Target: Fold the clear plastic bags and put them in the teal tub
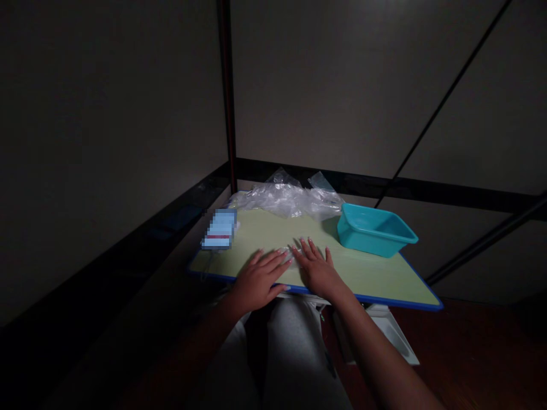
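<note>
Both hands rest near the front edge of a small yellow-green table [265, 228] with a blue rim. My left hand [260, 279] lies palm down with its fingers stretched forward and its thumb near the rim. To its right, my right hand [318, 270] is also flat, its fingers spread. Between the fingertips of the two hands lies a small piece of clear plastic [293, 254], partly covered by them; its exact shape is hard to make out. Neither hand grips anything.
Crumpled clear plastic bags [290, 196] lie along the back edge. A turquoise plastic basin [371, 242] stands at the right. A phone [220, 229] with a lit, blurred screen is at the left. Dark-trimmed walls [363, 85] close in behind; a white tray-like object [397, 336] sits below the table.
</note>
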### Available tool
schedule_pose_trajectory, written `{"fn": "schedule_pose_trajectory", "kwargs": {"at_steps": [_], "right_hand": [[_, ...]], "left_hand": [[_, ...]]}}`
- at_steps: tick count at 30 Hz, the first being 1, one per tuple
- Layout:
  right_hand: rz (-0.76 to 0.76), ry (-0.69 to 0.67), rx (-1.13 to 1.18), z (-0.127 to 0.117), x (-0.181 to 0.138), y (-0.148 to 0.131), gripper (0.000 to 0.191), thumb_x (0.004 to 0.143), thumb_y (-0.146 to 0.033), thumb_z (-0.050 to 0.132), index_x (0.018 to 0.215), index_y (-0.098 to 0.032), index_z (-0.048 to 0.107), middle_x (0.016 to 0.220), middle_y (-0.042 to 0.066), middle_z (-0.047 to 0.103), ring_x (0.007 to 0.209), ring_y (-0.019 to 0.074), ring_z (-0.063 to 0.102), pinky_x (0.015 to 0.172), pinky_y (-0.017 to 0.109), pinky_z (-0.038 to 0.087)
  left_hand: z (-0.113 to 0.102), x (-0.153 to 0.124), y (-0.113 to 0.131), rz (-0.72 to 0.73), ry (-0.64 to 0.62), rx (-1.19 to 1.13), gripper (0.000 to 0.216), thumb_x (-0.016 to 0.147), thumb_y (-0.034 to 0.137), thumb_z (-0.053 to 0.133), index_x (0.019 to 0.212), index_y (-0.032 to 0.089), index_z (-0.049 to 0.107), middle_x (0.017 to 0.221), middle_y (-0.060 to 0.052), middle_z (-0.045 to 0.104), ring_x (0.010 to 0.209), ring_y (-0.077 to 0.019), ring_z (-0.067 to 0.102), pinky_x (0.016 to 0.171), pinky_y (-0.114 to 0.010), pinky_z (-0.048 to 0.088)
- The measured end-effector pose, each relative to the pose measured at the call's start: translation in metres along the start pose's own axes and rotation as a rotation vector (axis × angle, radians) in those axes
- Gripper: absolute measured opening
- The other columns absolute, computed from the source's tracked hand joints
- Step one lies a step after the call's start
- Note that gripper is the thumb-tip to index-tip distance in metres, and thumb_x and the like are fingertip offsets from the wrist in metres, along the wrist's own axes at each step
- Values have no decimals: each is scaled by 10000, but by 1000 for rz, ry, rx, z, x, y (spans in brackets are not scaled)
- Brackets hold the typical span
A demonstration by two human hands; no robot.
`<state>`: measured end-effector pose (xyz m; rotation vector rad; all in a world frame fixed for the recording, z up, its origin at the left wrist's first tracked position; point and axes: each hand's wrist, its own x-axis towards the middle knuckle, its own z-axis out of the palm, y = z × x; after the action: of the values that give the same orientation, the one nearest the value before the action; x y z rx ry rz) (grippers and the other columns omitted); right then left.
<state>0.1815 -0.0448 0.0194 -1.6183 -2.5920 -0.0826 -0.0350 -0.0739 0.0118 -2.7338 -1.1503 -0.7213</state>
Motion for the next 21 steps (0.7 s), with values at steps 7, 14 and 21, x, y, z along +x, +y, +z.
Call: {"fn": "schedule_pose_trajectory", "kwargs": {"at_steps": [7, 14, 21], "right_hand": [[-3, -6, 28, 2, 3, 2, 708, 800, -109, 362, 1454, -320, 196, 1538, 1, 118, 1408, 263, 1, 1020, 679, 19], [-59, 42, 117, -4, -2, 6, 694, 795, -115, 375, 1448, -290, 224, 1529, 34, 156, 1406, 249, 66, 1024, 669, 18], [-187, 66, 158, -11, -5, 8, 553, 842, -117, 358, 1369, -278, 402, 1454, 42, 365, 1378, 187, 216, 1083, 557, 3]], "left_hand": [[8, 1, -4, -19, -96, 5, 465, 915, 463, 425, 1338, 271, 425, 1389, -20, 467, 1338, -190, 335, 1112, -444, 175], [9, 1, -4, -17, -96, 1, 517, 899, 453, 454, 1365, 236, 397, 1405, -56, 441, 1302, -189, 399, 1073, -400, 303], [13, 2, -6, -148, 72, 11, 432, 882, 384, 501, 1210, 110, 562, 1296, -148, 544, 1240, -247, 472, 1040, -403, 383]]}}
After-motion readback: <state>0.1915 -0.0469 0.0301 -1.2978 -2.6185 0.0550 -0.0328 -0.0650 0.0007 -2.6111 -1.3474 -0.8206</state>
